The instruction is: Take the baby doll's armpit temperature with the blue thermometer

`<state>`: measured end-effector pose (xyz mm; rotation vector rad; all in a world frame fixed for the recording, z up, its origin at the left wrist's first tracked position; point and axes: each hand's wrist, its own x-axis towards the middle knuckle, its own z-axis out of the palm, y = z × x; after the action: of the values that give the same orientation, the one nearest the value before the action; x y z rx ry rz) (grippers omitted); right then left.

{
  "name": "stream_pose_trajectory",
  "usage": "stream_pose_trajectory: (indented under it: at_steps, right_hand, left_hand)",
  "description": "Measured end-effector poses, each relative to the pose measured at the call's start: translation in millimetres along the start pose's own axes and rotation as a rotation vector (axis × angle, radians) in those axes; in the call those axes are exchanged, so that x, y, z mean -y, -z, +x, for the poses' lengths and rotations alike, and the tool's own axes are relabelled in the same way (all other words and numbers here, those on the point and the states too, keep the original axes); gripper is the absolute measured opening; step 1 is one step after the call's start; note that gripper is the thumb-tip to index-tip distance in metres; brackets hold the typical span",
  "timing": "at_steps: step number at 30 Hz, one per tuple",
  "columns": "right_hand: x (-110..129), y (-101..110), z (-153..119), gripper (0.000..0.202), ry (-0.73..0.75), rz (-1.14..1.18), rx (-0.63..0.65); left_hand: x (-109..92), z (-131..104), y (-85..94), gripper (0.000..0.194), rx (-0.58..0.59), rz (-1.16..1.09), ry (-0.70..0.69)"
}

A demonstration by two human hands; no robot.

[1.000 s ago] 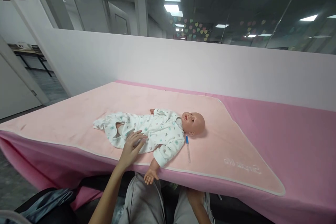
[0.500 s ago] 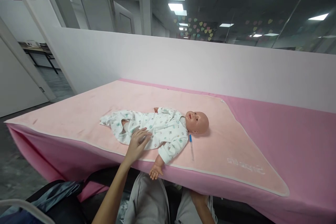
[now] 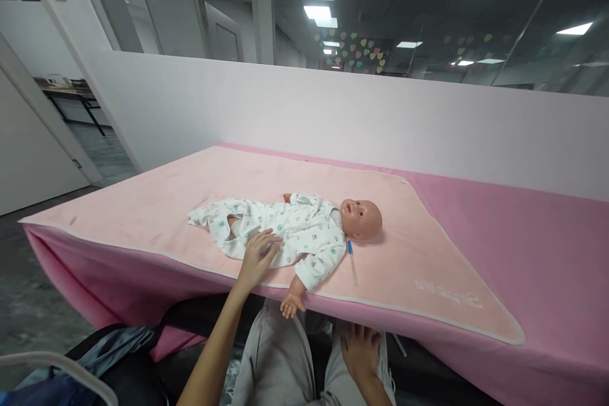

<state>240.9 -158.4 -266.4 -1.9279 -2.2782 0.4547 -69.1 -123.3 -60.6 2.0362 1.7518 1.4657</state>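
Observation:
A baby doll (image 3: 304, 228) in a white printed sleepsuit lies on its back on a peach mat (image 3: 157, 203), its head to the right. My left hand (image 3: 259, 255) rests over the doll's lower body, fingers stretched out and grasping nothing. One arm of the doll hangs past the mat's front edge. Beside its shoulder lies a thermometer-like clear stick with a blue cap (image 3: 352, 261). My right hand (image 3: 361, 350) lies flat on my right thigh, below the table edge, fingers spread.
A pink cloth (image 3: 547, 254) covers the table under the mat and hangs down in front. Behind the table runs a low white wall (image 3: 333, 114) with glass above. A curved pale tube or armrest (image 3: 61, 365) and dark fabric are at lower left.
My right hand has come up along my thigh, further into view, with its fingers now showing. My left hand stays over the doll. The view has shifted slightly.

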Motion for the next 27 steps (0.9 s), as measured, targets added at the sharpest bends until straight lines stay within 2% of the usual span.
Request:
stream_pose_trajectory:
  at_steps: [3, 7, 10, 13, 17, 24, 27]
  right_hand:
    - [3, -10, -11, 0.057, -0.190, -0.314, -0.053]
    - [6, -18, -15, 0.058, -0.272, -0.441, -0.060]
    - [1, -15, -10, 0.055, -0.305, -0.434, -0.057]
    - [-11, -7, -4, 0.055, -0.321, -0.351, 0.000]
    - [-19, 7, 4, 0.056, -0.289, -0.239, 0.025]
    - [2, 9, -2, 0.053, -0.271, -0.328, -0.067]
    - [7, 12, -7, 0.052, -0.278, -0.308, -0.058]
  left_hand:
    - [-2, 0, 0.2, 0.020, 0.000, -0.004, 0.008]
    - [-2, 1, -0.4, 0.020, -0.010, -0.006, 0.004]
    - [0, 1, -1.3, 0.019, -0.022, -0.003, -0.011]
    - [1, 1, -2.4, 0.019, -0.023, -0.001, -0.021]
    - [0, 1, -3.3, 0.019, -0.034, 0.006, -0.045]
    - [1, 2, -4.5, 0.021, -0.034, 0.037, -0.045]
    - [0, 2, -3.6, 0.024, -0.021, 0.036, -0.034]
